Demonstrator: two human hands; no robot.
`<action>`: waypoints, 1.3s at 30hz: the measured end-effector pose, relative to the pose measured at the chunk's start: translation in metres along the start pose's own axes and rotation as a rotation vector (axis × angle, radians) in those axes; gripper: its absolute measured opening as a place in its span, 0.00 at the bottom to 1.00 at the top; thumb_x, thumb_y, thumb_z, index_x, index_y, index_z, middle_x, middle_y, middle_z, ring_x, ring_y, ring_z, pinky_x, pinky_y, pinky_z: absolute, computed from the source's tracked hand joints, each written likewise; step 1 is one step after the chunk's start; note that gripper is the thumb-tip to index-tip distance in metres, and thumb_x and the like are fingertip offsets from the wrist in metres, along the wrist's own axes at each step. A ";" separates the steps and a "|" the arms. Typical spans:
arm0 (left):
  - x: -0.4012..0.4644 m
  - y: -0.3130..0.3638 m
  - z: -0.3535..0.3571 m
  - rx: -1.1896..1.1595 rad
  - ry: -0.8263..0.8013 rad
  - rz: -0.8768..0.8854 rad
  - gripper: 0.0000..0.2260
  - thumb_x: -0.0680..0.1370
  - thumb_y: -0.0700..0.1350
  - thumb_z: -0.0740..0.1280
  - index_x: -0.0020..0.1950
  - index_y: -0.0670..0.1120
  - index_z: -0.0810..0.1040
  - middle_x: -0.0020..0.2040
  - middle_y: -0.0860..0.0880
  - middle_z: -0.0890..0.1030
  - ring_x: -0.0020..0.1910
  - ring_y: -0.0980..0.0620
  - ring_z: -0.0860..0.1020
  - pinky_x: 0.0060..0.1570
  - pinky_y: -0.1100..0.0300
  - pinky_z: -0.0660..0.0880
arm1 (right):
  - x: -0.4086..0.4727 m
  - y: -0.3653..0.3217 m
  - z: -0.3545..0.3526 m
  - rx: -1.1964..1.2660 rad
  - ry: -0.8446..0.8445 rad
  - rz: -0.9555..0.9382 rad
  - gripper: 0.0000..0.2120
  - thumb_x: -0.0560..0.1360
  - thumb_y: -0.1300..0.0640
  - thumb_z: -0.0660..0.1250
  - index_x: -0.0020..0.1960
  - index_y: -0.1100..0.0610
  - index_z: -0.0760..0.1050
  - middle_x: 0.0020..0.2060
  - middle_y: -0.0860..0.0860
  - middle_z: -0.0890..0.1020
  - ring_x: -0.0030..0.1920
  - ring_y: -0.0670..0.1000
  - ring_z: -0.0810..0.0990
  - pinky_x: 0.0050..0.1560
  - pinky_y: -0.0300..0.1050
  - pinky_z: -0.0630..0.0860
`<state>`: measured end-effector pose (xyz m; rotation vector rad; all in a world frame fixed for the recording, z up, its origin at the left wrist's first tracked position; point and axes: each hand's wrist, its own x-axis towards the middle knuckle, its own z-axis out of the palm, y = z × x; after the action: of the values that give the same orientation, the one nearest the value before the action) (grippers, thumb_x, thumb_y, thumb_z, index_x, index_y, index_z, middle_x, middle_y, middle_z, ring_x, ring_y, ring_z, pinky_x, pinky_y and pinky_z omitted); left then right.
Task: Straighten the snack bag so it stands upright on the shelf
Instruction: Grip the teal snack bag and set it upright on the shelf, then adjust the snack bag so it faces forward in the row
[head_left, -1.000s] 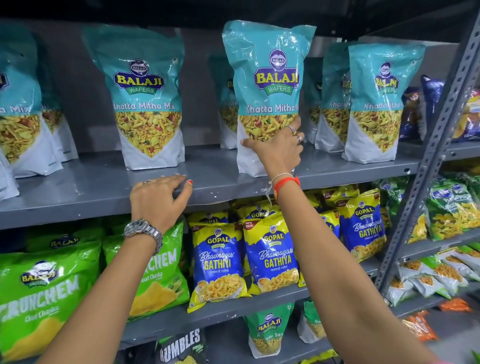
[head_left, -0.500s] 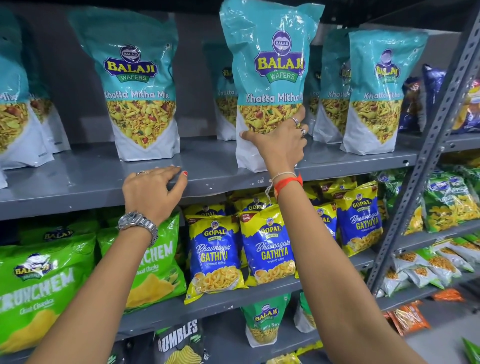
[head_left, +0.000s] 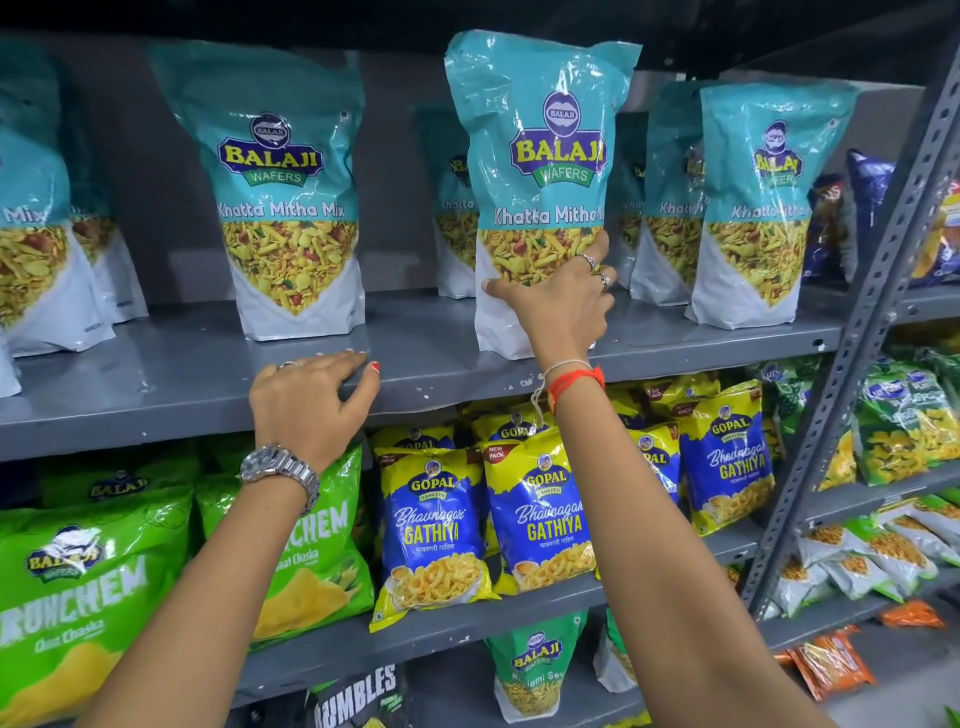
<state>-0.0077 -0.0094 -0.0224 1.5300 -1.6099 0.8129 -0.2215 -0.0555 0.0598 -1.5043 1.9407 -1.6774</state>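
Teal snack bag (head_left: 540, 145) stood nearly upright on the shelf (head_left: 182, 374), rising above the right hand (head_left: 558, 312) that gripped its lower front; the left hand (head_left: 306, 400), well to that hand's left, rested loose-fingered on the shelf lip, holding nothing; seemingly, the base wanted seating flat before a slow release.

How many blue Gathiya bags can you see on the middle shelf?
4 Gathiya bags: two in front, a third partly behind the right arm, a fourth further right. Yellow tops behind suggest more, hidden.
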 end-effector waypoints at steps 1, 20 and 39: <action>0.000 0.000 0.000 0.001 0.000 0.001 0.19 0.74 0.56 0.57 0.46 0.47 0.84 0.43 0.47 0.85 0.41 0.46 0.82 0.40 0.55 0.69 | 0.000 0.000 0.001 0.002 0.000 0.001 0.62 0.58 0.39 0.79 0.77 0.58 0.45 0.68 0.62 0.66 0.66 0.65 0.68 0.60 0.62 0.72; 0.001 -0.005 -0.009 -0.004 -0.141 -0.003 0.23 0.74 0.59 0.55 0.50 0.48 0.84 0.49 0.47 0.84 0.47 0.47 0.82 0.44 0.55 0.71 | -0.024 -0.017 0.018 0.094 0.401 -0.202 0.51 0.59 0.37 0.75 0.74 0.57 0.61 0.69 0.60 0.67 0.70 0.63 0.65 0.68 0.61 0.63; -0.027 -0.190 -0.080 0.072 -0.180 -0.039 0.23 0.75 0.58 0.57 0.51 0.43 0.82 0.51 0.44 0.83 0.49 0.46 0.81 0.50 0.52 0.73 | -0.089 -0.146 0.179 0.172 -0.251 0.021 0.62 0.55 0.35 0.78 0.75 0.58 0.50 0.68 0.59 0.64 0.68 0.62 0.66 0.63 0.61 0.69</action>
<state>0.1892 0.0571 -0.0147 1.7226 -1.6890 0.7359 0.0244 -0.0839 0.0750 -1.5391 1.6364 -1.5186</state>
